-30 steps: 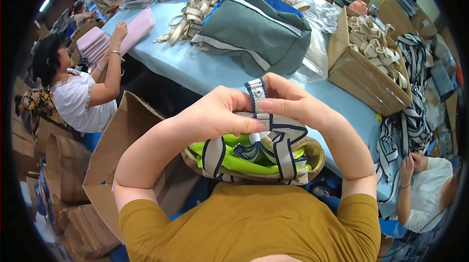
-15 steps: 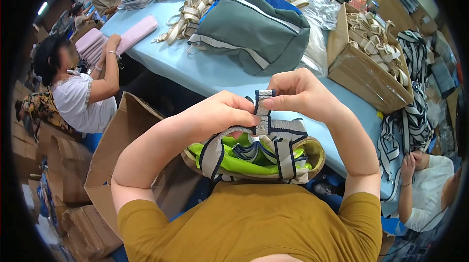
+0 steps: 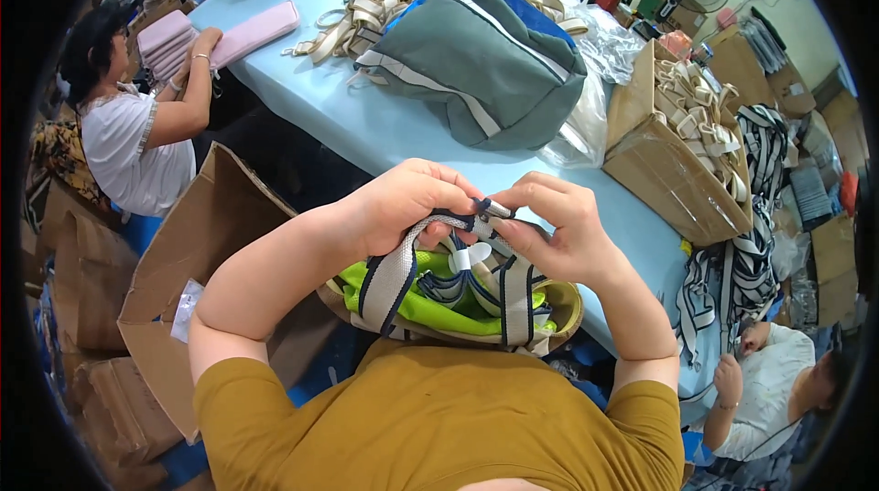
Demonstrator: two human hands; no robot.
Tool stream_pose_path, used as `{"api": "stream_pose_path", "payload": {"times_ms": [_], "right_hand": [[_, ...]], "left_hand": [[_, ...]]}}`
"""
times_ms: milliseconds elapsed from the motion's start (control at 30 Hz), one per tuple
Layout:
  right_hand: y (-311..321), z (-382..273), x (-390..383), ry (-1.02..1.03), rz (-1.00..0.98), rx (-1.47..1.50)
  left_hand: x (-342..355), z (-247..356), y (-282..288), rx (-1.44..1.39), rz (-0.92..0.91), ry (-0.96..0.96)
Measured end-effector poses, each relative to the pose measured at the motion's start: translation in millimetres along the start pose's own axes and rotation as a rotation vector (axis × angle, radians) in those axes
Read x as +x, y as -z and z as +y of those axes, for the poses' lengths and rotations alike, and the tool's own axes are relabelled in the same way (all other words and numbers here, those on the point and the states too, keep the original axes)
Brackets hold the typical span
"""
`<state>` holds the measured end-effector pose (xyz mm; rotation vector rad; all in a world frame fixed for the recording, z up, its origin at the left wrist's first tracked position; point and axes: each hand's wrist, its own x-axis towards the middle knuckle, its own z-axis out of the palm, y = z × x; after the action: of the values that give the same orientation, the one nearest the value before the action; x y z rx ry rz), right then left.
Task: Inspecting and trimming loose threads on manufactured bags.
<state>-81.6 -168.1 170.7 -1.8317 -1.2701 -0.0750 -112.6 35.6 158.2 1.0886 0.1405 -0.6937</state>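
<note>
My left hand point(image 3: 407, 202) and my right hand point(image 3: 554, 225) meet above my lap, both gripping a grey webbing strap with dark blue edges point(image 3: 389, 276). A small metal buckle point(image 3: 490, 209) sits between my fingertips where the strap loops through. Below the hands a shallow basket point(image 3: 563, 303) holds several more such straps over a lime green cloth point(image 3: 412, 306).
A light blue table point(image 3: 366, 120) carries a grey-green bag point(image 3: 485, 60), beige straps point(image 3: 366, 10) and an open cardboard box of straps point(image 3: 682, 147). An open cardboard box point(image 3: 197, 253) stands at my left. One person point(image 3: 137, 129) sits left, another point(image 3: 769, 395) at lower right.
My hands have come down closer to the basket, and the strap end that stood upright between my fingers now lies folded under them at the buckle.
</note>
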Motion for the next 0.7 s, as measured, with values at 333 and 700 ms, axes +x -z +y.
{"api": "stream_pose_path", "payload": {"times_ms": [333,700], "right_hand": [[8,7,-3,-0.318,0.039,0.335],[2,-1,9,0.014,0.053,-0.063]], "left_hand": [[0,4,-7,-0.077,-0.051,-0.012],[-1,13,-2,-0.03,-0.053,-0.039]]}}
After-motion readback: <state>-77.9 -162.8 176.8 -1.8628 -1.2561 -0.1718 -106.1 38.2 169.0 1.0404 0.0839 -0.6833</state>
